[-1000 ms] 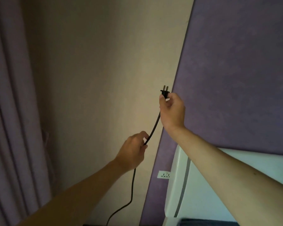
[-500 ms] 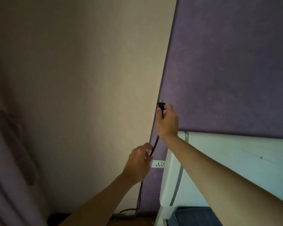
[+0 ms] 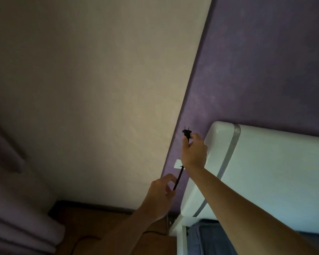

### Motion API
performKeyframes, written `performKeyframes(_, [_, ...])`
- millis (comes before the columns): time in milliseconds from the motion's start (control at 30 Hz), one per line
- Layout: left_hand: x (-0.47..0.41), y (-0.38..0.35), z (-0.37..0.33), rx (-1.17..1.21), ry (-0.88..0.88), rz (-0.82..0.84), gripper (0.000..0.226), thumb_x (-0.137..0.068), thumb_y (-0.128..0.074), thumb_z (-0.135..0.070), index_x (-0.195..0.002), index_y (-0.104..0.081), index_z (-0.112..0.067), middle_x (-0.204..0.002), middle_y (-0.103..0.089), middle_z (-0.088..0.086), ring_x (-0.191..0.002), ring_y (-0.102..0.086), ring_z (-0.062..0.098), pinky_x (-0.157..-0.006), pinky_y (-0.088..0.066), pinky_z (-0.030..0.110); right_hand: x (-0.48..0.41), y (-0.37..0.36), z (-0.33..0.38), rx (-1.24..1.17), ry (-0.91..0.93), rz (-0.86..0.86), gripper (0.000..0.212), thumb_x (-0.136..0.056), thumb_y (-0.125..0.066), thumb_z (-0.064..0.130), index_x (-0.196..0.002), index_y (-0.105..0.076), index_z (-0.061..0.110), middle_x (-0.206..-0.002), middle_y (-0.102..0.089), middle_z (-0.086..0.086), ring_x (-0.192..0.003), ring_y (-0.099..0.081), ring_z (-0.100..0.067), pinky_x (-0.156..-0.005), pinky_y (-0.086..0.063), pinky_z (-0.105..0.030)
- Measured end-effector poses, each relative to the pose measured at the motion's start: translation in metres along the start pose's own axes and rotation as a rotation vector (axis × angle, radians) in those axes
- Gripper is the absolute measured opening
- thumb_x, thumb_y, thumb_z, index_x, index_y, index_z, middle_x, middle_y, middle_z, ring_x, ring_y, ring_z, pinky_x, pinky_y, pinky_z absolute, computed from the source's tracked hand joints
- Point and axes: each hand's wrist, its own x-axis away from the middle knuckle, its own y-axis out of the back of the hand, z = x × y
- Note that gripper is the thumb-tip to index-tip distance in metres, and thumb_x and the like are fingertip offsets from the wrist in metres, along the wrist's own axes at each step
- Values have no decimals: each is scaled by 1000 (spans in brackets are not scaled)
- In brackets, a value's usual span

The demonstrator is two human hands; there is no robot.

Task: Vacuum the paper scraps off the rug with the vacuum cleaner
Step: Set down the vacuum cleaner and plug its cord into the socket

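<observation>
My right hand (image 3: 193, 153) pinches a black two-pin plug (image 3: 187, 133), prongs pointing up, in front of the purple wall. Its black cord (image 3: 179, 178) runs down from the plug into my left hand (image 3: 161, 194), which holds it between thumb and fingers. A white wall socket (image 3: 177, 163) sits on the purple wall just below the plug, partly hidden behind my right wrist. More cord (image 3: 85, 240) trails on the wooden floor at the bottom. The vacuum cleaner, the rug and the paper scraps are out of view.
A white headboard (image 3: 261, 172) stands against the purple wall at the right, with blue bedding (image 3: 201, 240) below it. A beige wall (image 3: 99, 89) fills the left, with a dark baseboard (image 3: 92, 205). Purple curtains (image 3: 11, 218) hang at the far left.
The view has tilted downward, so floor and more headboard show. Both hands with plug and cord have come closer to the wall socket, which now lies partly behind my right wrist.
</observation>
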Motion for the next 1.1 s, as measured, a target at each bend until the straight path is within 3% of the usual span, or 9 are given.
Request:
performKeyframes(267, [-21, -53, 62, 86, 145, 84, 14, -95, -61, -15, -108, -61, -18, -84, -64, 0, -73, -61, 6, -66, -50, 14, 4, -49, -89, 75, -98, 81, 29, -101, -51, 25, -119, -65, 6, -98, -71, -10, -89, -68, -25, -66, -48, -28])
performKeyframes(367, [-25, -71, 78, 125, 157, 111, 16, -93, -62, -10, -107, -64, -19, -76, -60, -7, -68, -56, 1, -63, -46, 11, 9, -61, -106, 114, -98, 118, 32, -102, -48, 27, -122, -62, 7, -103, -70, -11, -93, -69, -28, -74, -56, -36])
performKeyframes(433, [-27, -84, 89, 135, 175, 116, 17, -92, -63, -9, -106, -66, -18, -74, -60, -8, -66, -56, -1, -62, -46, 9, 13, -71, -112, 155, -109, 162, 33, -104, -44, 28, -125, -58, 7, -104, -69, -11, -96, -68, -29, -75, -53, -35])
performKeyframes(500, [-28, -97, 99, 144, 192, 102, 19, -91, -65, -9, -108, -66, -18, -80, -65, -7, -71, -60, -1, -66, -50, 11, 18, -80, -118, 179, -151, 183, 33, -104, -41, 26, -127, -54, 6, -106, -68, -13, -99, -67, -29, -73, -49, -32])
performKeyframes(633, [-25, -113, 118, 129, 265, 86, 27, -89, -69, -13, -114, -65, -21, -90, -67, -4, -79, -62, 5, -69, -52, 13, 29, -93, -135, 203, -192, 192, 32, -104, -40, 24, -123, -53, 2, -101, -67, -18, -92, -67, -32, -71, -53, -37])
performKeyframes(833, [-19, -121, 129, 127, 233, 90, 22, -90, -66, -8, -110, -65, -18, -81, -61, -14, -74, -57, -15, -65, -44, 6, 36, -97, -149, 252, -262, 220, 27, -104, -41, 19, -121, -50, 0, -103, -66, -20, -94, -66, -35, -77, -54, -42])
performKeyframes(967, [-16, -127, 135, 129, 208, 81, 21, -90, -66, -7, -109, -65, -17, -75, -59, -13, -71, -58, -11, -62, -44, 7, 39, -102, -152, 261, -291, 227, 25, -103, -43, 17, -120, -49, 1, -107, -65, -20, -98, -66, -35, -81, -56, -45])
performKeyframes(1100, [-20, -133, 141, 150, 212, 55, 18, -89, -67, -9, -106, -67, -16, -88, -69, -4, -78, -65, 6, -66, -50, 13, 34, -106, -154, 265, -322, 249, 25, -104, -43, 17, -122, -49, 0, -111, -65, -21, -102, -65, -34, -84, -55, -42])
